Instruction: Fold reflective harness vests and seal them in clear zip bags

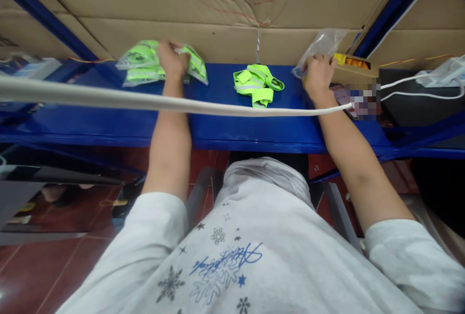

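My left hand is at the back left of the blue table, with its fingers curled onto a clear bag of neon-green reflective straps. Beside it, more bagged green straps lie in a pile against the cardboard. A loose, folded bundle of green reflective straps rests on the table between my hands, touched by neither. Over on the right, my right hand has its fingers bent around the lower part of a clear plastic bag, which looks empty. Its fingertips are partly hidden.
A white cable stretches across the view in front of both forearms. Right of my right hand are a small cardboard box with orange and yellow contents and a phone. Cardboard walls the back; blue frame bars slant at both sides.
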The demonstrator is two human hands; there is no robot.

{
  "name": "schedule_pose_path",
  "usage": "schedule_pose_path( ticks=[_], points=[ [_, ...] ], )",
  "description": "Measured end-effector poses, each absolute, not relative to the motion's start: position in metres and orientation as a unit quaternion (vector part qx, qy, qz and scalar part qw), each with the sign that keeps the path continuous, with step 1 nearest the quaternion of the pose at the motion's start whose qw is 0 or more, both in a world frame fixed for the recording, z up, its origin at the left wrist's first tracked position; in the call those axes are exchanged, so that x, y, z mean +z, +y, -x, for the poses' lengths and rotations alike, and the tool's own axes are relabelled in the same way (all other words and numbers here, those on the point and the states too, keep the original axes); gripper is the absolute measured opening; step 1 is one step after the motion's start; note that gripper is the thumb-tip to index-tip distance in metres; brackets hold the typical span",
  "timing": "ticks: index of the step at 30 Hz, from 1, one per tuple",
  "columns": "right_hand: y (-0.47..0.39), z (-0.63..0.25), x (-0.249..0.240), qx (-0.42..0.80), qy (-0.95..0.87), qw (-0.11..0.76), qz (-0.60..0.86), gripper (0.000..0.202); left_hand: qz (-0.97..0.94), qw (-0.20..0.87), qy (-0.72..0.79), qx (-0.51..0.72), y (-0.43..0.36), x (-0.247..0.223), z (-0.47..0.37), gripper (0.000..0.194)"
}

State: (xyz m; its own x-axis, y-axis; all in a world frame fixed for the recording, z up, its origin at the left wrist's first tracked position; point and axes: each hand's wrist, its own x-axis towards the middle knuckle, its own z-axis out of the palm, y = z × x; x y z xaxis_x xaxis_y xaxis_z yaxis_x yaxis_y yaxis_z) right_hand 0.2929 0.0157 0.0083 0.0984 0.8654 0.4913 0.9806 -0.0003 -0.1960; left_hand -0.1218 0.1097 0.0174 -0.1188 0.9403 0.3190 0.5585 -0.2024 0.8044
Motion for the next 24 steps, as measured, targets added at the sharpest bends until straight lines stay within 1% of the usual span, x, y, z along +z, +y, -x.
schedule_pose_path(
  ticks=[3, 6, 11, 13, 15, 18, 21, 24],
  points=[
    [0.011, -0.293, 0.012, -0.132, -0.64, 0.246, 0.716, 0.028, -0.533, 0.245, 0.59, 0.555, 0.113, 0.024, 0.098, 0.027],
    [0.002, -0.281, 0.015, -0.144, -0.675, 0.255, 0.677, 0.034, -0.493, 0.289, 0.549, 0.61, 0.109, 0.035, 0.071, 0.022],
    [-0.026, -0.237, 0.028, -0.144, -0.761, 0.286, 0.565, 0.051, -0.539, 0.357, 0.401, 0.649, 0.078, 0.037, 0.022, 0.015],
    [-0.036, -0.222, 0.032, -0.138, -0.789, 0.278, 0.531, 0.059, -0.592, 0.388, 0.326, 0.626, 0.061, 0.027, 0.0, 0.025],
    [-0.04, -0.213, 0.032, -0.125, -0.808, 0.242, 0.522, 0.063, -0.643, 0.414, 0.272, 0.584, 0.049, 0.014, -0.019, 0.033],
    [-0.035, -0.215, 0.027, -0.118, -0.818, 0.199, 0.526, 0.061, -0.665, 0.431, 0.256, 0.553, 0.044, -0.001, -0.033, 0.035],
    [-0.025, -0.227, 0.021, -0.124, -0.823, 0.212, 0.512, 0.054, -0.641, 0.444, 0.266, 0.567, 0.049, -0.004, -0.031, 0.039],
    [-0.017, -0.236, 0.016, -0.109, -0.813, 0.261, 0.509, 0.051, -0.611, 0.476, 0.26, 0.576, 0.052, 0.002, -0.025, 0.048]
  ],
)
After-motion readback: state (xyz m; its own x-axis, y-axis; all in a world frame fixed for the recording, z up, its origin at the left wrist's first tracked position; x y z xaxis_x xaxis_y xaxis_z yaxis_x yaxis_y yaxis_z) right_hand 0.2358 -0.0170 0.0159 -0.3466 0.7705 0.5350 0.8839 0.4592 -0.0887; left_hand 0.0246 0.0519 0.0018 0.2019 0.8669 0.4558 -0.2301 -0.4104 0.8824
